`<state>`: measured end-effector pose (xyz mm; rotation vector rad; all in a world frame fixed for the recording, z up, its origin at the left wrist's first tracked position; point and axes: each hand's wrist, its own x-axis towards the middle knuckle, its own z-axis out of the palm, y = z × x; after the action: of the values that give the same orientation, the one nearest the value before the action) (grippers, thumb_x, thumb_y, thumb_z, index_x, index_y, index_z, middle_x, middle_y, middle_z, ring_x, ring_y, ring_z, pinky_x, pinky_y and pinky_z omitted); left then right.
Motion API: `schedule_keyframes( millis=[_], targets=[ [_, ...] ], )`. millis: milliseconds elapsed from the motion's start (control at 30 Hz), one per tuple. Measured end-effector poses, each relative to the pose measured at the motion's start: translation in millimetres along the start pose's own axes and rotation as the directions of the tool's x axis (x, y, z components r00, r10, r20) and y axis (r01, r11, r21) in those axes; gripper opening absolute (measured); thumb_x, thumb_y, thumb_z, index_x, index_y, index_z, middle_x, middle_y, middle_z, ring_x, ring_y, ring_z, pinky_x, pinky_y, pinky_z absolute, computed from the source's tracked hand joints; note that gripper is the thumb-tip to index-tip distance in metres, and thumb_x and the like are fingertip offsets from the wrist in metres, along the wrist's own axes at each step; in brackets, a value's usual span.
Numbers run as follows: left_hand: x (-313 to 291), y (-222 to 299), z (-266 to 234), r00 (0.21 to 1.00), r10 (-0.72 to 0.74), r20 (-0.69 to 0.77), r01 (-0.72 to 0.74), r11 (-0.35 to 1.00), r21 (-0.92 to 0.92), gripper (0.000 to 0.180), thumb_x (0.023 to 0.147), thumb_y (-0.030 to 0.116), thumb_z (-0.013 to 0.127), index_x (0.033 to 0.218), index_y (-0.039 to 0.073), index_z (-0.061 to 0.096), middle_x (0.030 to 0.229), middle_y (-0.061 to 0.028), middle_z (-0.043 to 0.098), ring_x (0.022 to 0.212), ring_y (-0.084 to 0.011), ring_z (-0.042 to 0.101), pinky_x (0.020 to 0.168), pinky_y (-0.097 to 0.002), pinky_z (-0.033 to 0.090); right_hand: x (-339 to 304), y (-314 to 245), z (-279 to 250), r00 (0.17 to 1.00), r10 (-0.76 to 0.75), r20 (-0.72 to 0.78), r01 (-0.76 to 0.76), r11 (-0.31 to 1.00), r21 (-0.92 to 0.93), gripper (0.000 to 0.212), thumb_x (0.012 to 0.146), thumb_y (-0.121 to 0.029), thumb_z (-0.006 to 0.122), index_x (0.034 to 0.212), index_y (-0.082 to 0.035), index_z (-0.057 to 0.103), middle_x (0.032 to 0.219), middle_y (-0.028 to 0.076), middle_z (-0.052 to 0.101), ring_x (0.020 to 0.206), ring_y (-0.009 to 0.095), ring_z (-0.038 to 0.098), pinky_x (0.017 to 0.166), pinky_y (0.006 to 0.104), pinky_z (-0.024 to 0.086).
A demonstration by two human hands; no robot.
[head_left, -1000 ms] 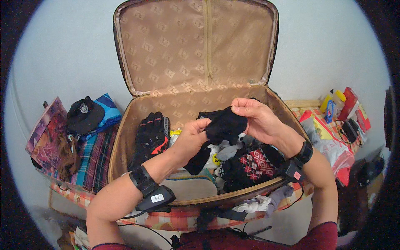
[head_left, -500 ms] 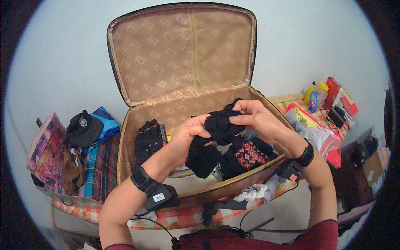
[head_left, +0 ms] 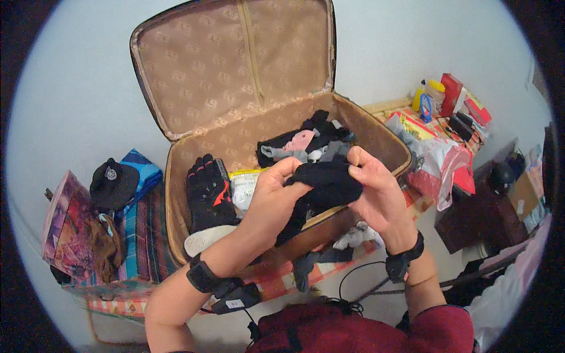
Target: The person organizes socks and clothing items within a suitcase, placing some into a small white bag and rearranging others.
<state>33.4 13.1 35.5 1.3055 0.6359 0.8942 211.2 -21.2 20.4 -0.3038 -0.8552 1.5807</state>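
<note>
Head view: mid-frame, left hand (head_left: 273,203) and right hand (head_left: 384,197) each pinch a black cloth (head_left: 326,183), fingers (head_left: 357,157) nearly together, at the suitcase (head_left: 376,138).

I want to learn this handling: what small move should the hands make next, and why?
Perhaps draw the left hand and right hand gently apart to flatten the black cloth: both hands pinch it, and it looks bunched between them.
</note>
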Motion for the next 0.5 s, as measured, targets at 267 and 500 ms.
schedule_keyframes(
  millis=[267, 500],
  targets=[
    [-48.2, 5.3, 23.7, 0.838, 0.527, 0.140, -0.539, 0.762, 0.358, 0.022, 0.055, 0.004, 0.060, 0.076, 0.000, 0.053, 0.069, -0.0118, 0.055, 0.066, -0.0214, 0.058, 0.057, -0.0341, 0.042, -31.8, 33.6, 22.7, 0.731, -0.680, 0.054, 0.278, 0.224, -0.934, 0.032, 0.069, -0.026, 0.063, 0.086, -0.003, 0.049, 0.084, 0.003, 0.048, 0.079, 0.014, 0.049, 0.073, 0.0253, 0.041],
    [-85.4, -10.1, 42.3, 0.850, 0.519, 0.085, -0.439, 0.610, 0.660, 0.027, 0.066, 0.025, 0.066, 0.075, 0.007, 0.049, 0.056, -0.0139, 0.055, 0.055, -0.0347, 0.059, 0.047, -0.0449, 0.045, -79.1, 42.6, -16.2, 0.661, -0.638, 0.396, 0.442, -0.096, -0.892, 0.036, 0.072, -0.017, 0.061, 0.100, 0.003, 0.051, 0.091, 0.017, 0.057, 0.081, 0.028, 0.055, 0.079, 0.0395, 0.045]
  ],
)
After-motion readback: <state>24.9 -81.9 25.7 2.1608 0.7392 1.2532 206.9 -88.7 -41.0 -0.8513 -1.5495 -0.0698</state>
